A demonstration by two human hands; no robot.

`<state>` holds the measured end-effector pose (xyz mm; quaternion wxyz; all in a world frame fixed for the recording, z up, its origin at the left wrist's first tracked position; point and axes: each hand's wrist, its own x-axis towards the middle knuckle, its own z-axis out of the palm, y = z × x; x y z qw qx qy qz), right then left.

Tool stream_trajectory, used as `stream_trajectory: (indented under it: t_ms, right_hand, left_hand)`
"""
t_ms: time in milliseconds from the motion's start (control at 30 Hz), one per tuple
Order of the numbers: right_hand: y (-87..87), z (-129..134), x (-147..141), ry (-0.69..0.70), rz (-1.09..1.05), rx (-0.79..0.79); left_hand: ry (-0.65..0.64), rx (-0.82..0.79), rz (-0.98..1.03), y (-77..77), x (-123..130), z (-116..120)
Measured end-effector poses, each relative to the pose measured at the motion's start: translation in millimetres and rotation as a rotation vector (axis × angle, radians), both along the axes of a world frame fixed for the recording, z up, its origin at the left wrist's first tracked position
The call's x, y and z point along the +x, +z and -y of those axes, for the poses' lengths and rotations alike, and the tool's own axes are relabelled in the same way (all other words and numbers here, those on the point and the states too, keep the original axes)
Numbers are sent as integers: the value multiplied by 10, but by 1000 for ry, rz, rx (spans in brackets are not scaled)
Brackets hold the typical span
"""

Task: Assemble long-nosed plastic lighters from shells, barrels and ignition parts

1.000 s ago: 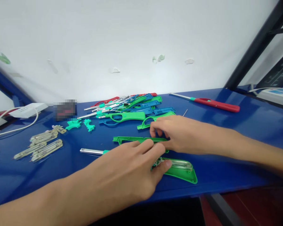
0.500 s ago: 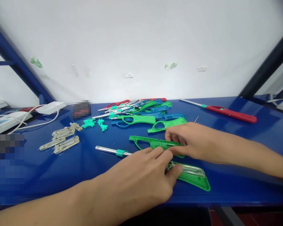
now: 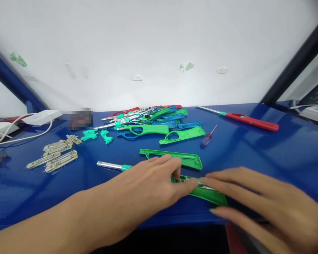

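My left hand (image 3: 153,183) is closed over the middle of an opened green lighter half-shell (image 3: 210,197) at the table's front. A silver tube (image 3: 108,165) with a teal collar (image 3: 126,167) sticks out left of the hand. Inside the shell, a clear fuel tank (image 3: 201,186) partly shows; the trigger area lies hidden under my fingers. My right hand (image 3: 267,201), smeared by motion, has its fingers stretched apart at the shell's right end. Whether it touches the shell is unclear. Just behind lies a second green half-shell (image 3: 188,159), inner side up.
A small screwdriver (image 3: 206,140) lies behind the right hand. A red assembled lighter (image 3: 250,121) rests at the back right. Several blue, green and red shells pile up at the back. Clear fuel tanks (image 3: 60,160) and teal plastic pieces (image 3: 89,134) lie left.
My right hand has left the rear green half-shell and swung right and toward me, its fingers now extended. The screwdriver is uncovered. My left hand keeps its hold, and the view has shifted slightly.
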<state>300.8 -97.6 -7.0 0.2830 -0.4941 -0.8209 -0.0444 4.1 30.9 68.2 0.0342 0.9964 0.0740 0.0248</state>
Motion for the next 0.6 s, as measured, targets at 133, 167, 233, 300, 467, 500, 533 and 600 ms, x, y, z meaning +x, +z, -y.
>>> stream_trajectory:
  t_ms: [133,167,233,300,467,500,533,600]
  right_hand:
    - [-287,179,-58,-63,-38,125]
    - [-317,188,-66,-78,-49,124]
    - [-351,194,-68,-92,-62,126]
    - [-369,198,-62,-95,-67,128]
    - [-407,231,-56,-111,-82,119]
    - [-416,242,-59,-115,-80,121]
    - [-425,255,-64,-125,-78,119]
    - [-449,282,-77,-149,-83,109]
  left_hand:
    - [41,-117,13,-81,-33,-27]
    - [66,-125,37,-108,-36,-16]
    - [108,-125,109,-164,-42,27]
    - [149,-123,186,-218,-46,90]
    - [202,-44,346,-334,-16,205]
    - [195,-36,364,-355,-1,209]
    - [192,-34,376,-375,15,209]
    - [185,-29,394,-413,42,204]
